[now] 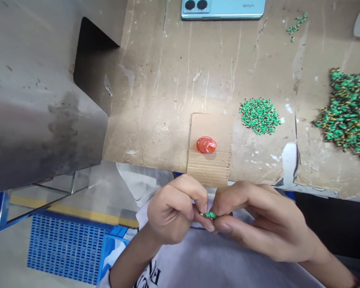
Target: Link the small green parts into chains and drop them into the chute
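Just beyond the table's near edge, in front of the shirt, my two hands meet. My left hand (174, 214) is closed, its thumb and fingertips pinching one end of a small green piece (210, 215). At the other end of that piece, the thumb and forefinger of my right hand (267, 222) are also pressed together on it. Fingers hide part of the piece. Beyond the hands, a small red dish (206, 145) with a glossy inside sits on a cardboard piece (211, 124) at the table edge.
A small pile of green pieces (259, 116) lies right of the cardboard, with a larger green, dark and yellow heap (349, 114) farther right. Several loose green bits (297, 26) and a light-blue phone (223, 9) are at the back. A metal housing (45, 96) stands left; a blue crate (67, 248) is below.
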Demonstrator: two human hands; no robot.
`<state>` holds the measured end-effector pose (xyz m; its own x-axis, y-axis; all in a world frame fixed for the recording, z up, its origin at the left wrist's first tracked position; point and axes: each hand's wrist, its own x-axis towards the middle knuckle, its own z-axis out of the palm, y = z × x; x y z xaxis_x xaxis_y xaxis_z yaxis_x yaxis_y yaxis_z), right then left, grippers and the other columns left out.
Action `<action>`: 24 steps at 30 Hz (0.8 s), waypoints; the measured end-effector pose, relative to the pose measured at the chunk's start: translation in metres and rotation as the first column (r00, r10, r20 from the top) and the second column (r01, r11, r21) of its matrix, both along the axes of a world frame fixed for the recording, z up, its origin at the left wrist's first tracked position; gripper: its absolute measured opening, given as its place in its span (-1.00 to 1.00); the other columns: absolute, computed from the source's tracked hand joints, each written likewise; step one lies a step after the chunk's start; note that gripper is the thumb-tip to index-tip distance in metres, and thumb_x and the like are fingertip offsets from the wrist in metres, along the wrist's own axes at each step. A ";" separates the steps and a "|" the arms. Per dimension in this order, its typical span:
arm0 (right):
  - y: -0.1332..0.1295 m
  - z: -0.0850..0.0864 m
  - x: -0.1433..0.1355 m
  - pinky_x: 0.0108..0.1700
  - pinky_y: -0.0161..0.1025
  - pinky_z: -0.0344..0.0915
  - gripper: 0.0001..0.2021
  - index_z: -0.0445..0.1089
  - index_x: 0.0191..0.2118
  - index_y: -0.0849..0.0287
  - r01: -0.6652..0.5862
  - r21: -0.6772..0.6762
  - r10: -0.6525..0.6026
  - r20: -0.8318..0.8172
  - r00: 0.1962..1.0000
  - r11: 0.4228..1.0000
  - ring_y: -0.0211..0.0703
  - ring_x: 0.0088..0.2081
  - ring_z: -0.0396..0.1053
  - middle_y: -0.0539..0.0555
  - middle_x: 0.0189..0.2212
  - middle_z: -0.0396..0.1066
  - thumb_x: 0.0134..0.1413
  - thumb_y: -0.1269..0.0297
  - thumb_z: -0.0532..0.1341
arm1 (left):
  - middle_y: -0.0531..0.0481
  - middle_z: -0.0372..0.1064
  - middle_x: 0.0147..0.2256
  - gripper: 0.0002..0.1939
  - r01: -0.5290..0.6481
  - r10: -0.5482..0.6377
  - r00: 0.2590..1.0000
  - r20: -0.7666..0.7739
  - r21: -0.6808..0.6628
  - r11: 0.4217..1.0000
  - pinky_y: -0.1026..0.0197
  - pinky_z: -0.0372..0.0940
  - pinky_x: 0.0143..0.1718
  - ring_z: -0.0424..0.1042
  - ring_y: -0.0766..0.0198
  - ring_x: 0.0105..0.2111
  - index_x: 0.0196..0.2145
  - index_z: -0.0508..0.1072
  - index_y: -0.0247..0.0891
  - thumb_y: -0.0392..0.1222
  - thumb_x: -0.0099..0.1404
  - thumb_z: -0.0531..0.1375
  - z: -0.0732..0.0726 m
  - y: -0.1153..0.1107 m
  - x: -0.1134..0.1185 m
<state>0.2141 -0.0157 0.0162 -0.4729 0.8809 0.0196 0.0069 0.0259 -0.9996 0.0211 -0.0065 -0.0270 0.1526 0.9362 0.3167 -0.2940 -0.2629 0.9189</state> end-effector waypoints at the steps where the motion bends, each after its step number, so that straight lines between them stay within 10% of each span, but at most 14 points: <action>1: 0.000 0.000 0.002 -0.27 -0.37 0.50 -0.88 0.43 -0.01 0.06 0.002 0.025 -0.002 0.011 1.000 1.000 -0.28 -0.32 0.57 -0.05 -0.29 0.60 0.46 0.40 0.33 | 0.13 0.46 -0.44 -0.52 0.008 -0.008 1.000 -0.016 0.001 1.000 0.31 0.44 -0.45 0.48 0.39 -0.49 -0.40 0.19 -0.18 -0.22 0.42 0.45 0.001 -0.001 -0.001; 6: 0.002 -0.001 0.012 -0.04 -0.25 0.49 -0.75 0.46 -0.24 0.12 0.067 0.193 -0.095 0.136 0.986 0.979 -0.18 -0.10 0.55 0.09 -0.10 0.55 0.57 0.18 0.24 | 0.13 0.46 -0.43 -0.60 0.081 -0.079 0.995 -0.055 0.041 0.996 0.31 0.41 -0.42 0.43 0.40 -0.49 -0.37 0.27 -0.17 -0.38 0.38 0.45 0.010 0.001 -0.006; 9: -0.001 -0.003 0.010 -0.11 -0.32 0.50 -0.74 0.48 -0.03 0.11 0.076 0.098 -0.084 0.077 0.994 0.992 -0.22 -0.19 0.55 0.07 -0.16 0.57 0.57 0.03 0.22 | 0.08 0.54 -0.41 -0.83 0.111 -0.100 0.987 -0.128 0.085 0.990 0.30 0.45 -0.34 0.50 0.36 -0.45 -0.22 0.46 -0.17 -0.37 0.48 0.35 0.020 0.003 -0.007; 24: -0.007 -0.014 0.001 -0.20 -0.32 0.52 -0.92 0.52 -0.02 0.19 0.029 -0.011 -0.031 -0.191 0.981 1.000 -0.23 -0.28 0.57 0.09 -0.28 0.61 0.49 0.33 0.30 | 0.06 0.61 -0.42 -0.81 0.093 -0.083 0.984 -0.155 0.057 0.994 0.34 0.51 -0.39 0.58 0.37 -0.45 -0.27 0.44 -0.19 -0.25 0.48 0.38 0.027 0.008 -0.004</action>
<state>0.2152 -0.0230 0.0018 -0.4343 0.8952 0.1005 -0.1840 0.0210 -0.9827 0.0169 0.0016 0.0004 0.2842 0.8956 0.3422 -0.1768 -0.3019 0.9368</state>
